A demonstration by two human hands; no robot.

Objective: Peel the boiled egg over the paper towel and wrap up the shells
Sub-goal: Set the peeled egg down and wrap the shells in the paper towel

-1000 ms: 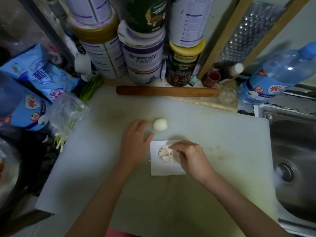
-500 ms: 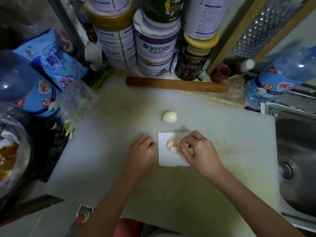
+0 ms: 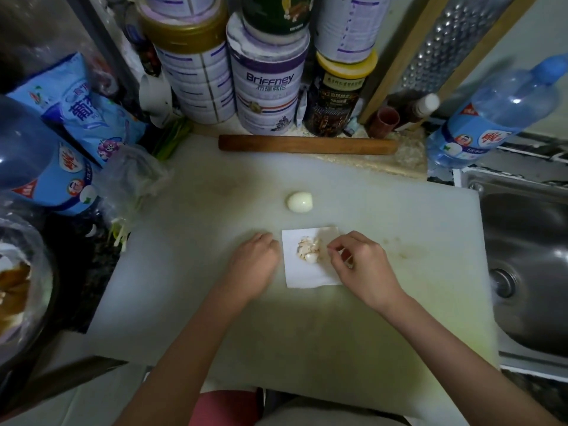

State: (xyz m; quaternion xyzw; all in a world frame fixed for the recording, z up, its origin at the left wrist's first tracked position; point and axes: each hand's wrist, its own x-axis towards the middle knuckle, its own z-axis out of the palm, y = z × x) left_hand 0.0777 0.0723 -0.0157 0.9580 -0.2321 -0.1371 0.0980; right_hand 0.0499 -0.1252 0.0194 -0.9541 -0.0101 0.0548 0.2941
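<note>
1. We have one head-worn view, facing forward and steeply down.
2. It sits close over the cutting board (image 3: 399, 216), with the left hand (image 3: 255, 262) and right hand (image 3: 359, 265) near centre.
3. Tins (image 3: 267, 87) lie at 12 o'clock, the sink (image 3: 528, 256) at 3 o'clock.

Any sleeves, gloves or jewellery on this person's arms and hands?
None visible. The left hand and right hand are bare, with no gloves, rings or watch to be seen, and both forearms are uncovered right to the frame's edge. Only a pinkish-red garment shows low between the arms.
</note>
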